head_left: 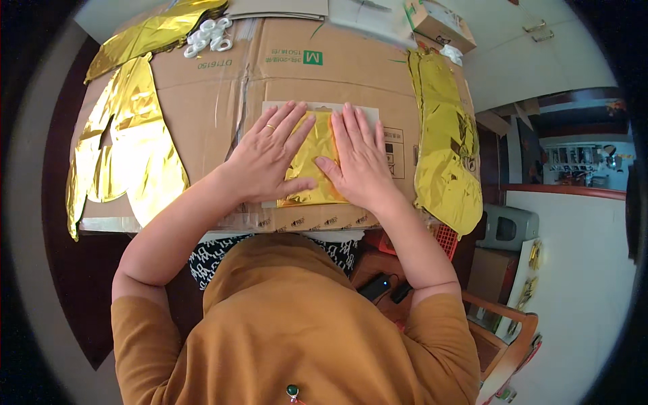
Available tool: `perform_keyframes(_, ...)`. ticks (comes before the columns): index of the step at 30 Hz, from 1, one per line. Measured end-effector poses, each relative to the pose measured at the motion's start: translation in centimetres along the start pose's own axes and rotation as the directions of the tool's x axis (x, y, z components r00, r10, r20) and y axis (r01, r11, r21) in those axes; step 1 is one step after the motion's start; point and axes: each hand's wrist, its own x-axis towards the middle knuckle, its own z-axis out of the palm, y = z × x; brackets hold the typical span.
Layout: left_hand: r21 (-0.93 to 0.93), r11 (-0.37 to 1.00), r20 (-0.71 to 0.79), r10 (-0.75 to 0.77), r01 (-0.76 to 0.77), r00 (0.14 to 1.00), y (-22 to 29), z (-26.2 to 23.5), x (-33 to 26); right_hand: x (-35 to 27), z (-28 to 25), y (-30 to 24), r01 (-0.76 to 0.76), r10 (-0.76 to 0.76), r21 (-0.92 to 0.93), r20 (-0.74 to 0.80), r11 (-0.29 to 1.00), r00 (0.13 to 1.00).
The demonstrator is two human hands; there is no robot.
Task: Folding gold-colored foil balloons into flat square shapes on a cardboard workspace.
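Observation:
Both of my hands lie flat, palms down, on a folded packet of shiny gold foil (312,145) in front of me. My left hand (266,152), with a ring on one finger, covers the packet's left side. Over its right edge rests my right hand (360,155), its thumb stretched toward the middle. The fingers of both are extended, and neither grips anything. Beneath the packet is a pale card (268,106), mostly hidden by the foil and my hands. Crinkled flat gold foil balloons lie to the left (131,135) and right (442,148).
A brown cardboard sheet (192,101) covers the work surface. More gold foil (152,34) is piled at the far left, beside several white ribbon rolls (208,35). A small carton (439,25) stands far right. A wooden chair (526,331) and a red basket (447,239) are lower right.

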Motion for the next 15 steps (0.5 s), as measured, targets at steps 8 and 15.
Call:
perform_keyframes(8, -0.134, 0.988, 0.029, 0.087, -0.082, 0.996, -0.8, -0.7, -0.7, 0.0, -0.2, 0.0, -0.006, 0.006, -0.030, 0.009, 1.000, 1.000)
perform_keyframes(15, -0.145, 0.982, 0.056, 0.127, -0.118, 0.990, -1.6, -0.7, -0.9, -0.1, -0.2, -0.2, -0.014, 0.015, -0.040, 0.019, 0.999, 1.000)
